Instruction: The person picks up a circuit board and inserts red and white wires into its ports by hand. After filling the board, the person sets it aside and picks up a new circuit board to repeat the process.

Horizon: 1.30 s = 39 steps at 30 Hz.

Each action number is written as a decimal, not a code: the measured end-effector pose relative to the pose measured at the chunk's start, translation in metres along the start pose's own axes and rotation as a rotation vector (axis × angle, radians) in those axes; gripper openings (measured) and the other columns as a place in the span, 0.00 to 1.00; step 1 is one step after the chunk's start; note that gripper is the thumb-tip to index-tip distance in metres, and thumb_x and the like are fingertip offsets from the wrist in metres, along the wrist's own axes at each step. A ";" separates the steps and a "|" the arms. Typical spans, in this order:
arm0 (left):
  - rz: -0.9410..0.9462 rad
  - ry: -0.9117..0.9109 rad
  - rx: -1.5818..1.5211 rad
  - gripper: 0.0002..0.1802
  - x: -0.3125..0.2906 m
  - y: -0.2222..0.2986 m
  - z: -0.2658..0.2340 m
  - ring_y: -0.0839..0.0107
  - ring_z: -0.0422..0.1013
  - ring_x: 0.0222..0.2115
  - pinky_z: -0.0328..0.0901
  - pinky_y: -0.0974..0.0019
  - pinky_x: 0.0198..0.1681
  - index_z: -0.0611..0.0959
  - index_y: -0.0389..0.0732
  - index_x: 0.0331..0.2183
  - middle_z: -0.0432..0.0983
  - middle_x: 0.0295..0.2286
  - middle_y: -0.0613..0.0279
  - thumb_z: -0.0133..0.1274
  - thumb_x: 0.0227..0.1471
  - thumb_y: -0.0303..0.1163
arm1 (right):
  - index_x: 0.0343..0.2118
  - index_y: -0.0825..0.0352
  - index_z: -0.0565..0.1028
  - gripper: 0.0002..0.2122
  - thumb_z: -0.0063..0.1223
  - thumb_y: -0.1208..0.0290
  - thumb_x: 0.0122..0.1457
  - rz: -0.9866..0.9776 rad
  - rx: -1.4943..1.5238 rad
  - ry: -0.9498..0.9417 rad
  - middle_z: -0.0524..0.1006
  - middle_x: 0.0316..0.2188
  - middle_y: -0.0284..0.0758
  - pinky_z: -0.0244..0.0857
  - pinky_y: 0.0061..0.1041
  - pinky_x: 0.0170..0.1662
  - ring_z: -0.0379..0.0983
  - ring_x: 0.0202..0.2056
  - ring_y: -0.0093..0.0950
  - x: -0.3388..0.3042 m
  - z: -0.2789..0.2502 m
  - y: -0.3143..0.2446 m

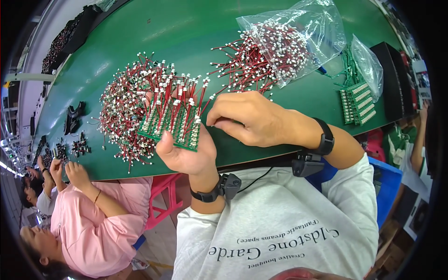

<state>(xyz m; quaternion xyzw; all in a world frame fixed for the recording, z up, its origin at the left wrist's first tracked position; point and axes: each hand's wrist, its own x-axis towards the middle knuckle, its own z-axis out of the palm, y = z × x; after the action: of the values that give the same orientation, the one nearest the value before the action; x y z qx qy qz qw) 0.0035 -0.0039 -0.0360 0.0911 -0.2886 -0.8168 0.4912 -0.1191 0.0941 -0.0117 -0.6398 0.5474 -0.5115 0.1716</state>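
Observation:
My left hand (pixel 193 156) is closed around the near edge of a green circuit board panel (pixel 186 139), with the thumb along its near side. Rows of small white connectors cover the panel, and many red wire leads (pixel 175 108) with white plugs stand up from it. Just off the panel's right side is my right hand (pixel 254 116), thumb and forefinger drawn together in a pinch. Whatever sits between those fingertips is too small or hidden to name. Behind the panel, a large heap of red wire leads with white plugs (pixel 119 100) spreads over the green table (pixel 172 23).
Another heap of red leads (pixel 249 63) lies at the back, partly under a clear plastic bag (pixel 324 25). At right are stacked circuit board panels (pixel 358 102) and a black box (pixel 395 79). A co-worker in pink (pixel 100 228) sits at left, near black parts (pixel 73 117).

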 end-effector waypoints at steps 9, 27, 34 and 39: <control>0.007 -0.069 0.147 0.41 -0.012 -0.010 0.017 0.49 0.67 0.49 0.59 0.46 0.55 0.57 0.40 0.62 0.69 0.50 0.47 0.43 0.48 0.44 | 0.33 0.70 0.72 0.07 0.56 0.79 0.50 0.033 -0.055 0.025 0.74 0.25 0.40 0.68 0.33 0.28 0.74 0.27 0.40 -0.002 0.000 0.005; 0.009 -0.150 0.268 0.43 -0.017 -0.015 0.012 0.52 0.68 0.49 0.60 0.51 0.55 0.51 0.41 0.63 0.62 0.54 0.39 0.44 0.46 0.39 | 0.32 0.71 0.74 0.07 0.56 0.78 0.50 0.107 -0.096 -0.032 0.74 0.25 0.43 0.66 0.37 0.28 0.73 0.26 0.44 -0.005 0.000 0.000; -0.075 -0.071 0.356 0.53 -0.017 -0.008 0.034 0.57 0.69 0.46 0.63 0.57 0.52 0.48 0.38 0.64 0.67 0.48 0.45 0.49 0.36 0.34 | 0.25 0.73 0.71 0.07 0.57 0.76 0.48 0.175 -0.097 -0.062 0.73 0.22 0.44 0.66 0.38 0.29 0.72 0.26 0.45 -0.003 -0.006 -0.009; -0.037 -0.139 0.322 0.45 -0.019 -0.017 0.013 0.54 0.68 0.48 0.60 0.51 0.55 0.50 0.40 0.63 0.66 0.51 0.41 0.45 0.45 0.37 | 0.27 0.73 0.71 0.06 0.55 0.78 0.49 0.151 -0.158 -0.087 0.73 0.23 0.44 0.67 0.39 0.31 0.73 0.28 0.46 -0.006 0.001 -0.006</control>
<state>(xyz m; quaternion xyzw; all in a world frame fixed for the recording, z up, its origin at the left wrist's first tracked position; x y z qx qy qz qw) -0.0056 0.0230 -0.0377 0.1171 -0.4471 -0.7734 0.4339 -0.1142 0.1012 -0.0101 -0.6298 0.6248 -0.4241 0.1821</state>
